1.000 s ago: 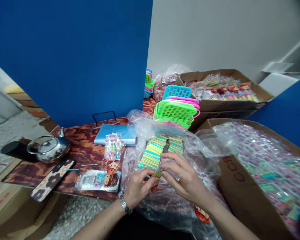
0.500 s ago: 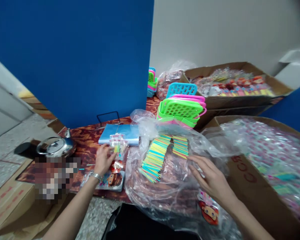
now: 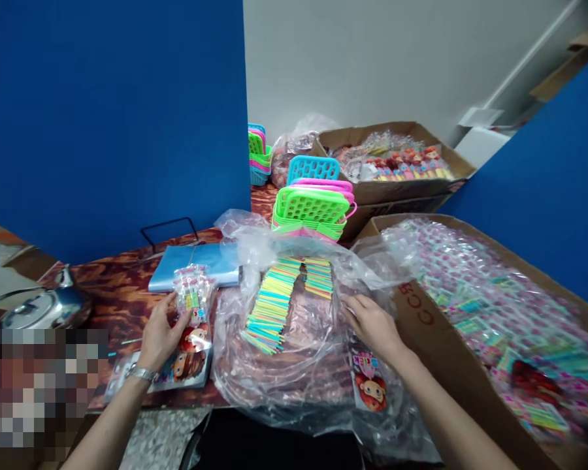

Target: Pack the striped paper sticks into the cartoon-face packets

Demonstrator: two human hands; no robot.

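Observation:
My left hand [image 3: 159, 334], with a metal watch at the wrist, rests at the left edge of a clear packet [image 3: 196, 303] with small coloured pieces and a red-haired cartoon figure. Its thumb and fingers are apart, the thumb touching the packet. Below lie more flat printed packets [image 3: 191, 367]. My right hand [image 3: 372, 323] has its fingers curled together at the right side of a large clear plastic bag [image 3: 318, 385]; what they pinch is hidden. Coloured thin sticks [image 3: 269, 307] lie on the bag in two rows. Under my right hand shows another cartoon-headed packet [image 3: 370, 385].
Stacked plastic baskets [image 3: 313, 205] stand behind the bag. A blue folder-like stack [image 3: 176, 264] lies left, near a metal kettle [image 3: 44, 307]. Cardboard boxes of packets [image 3: 414, 320] stand at right. A blue panel [image 3: 112, 124] rises behind the table.
The view has turned to the right, so everything sits further left. Both hands stay near the same things; my right fingers look more curled than before.

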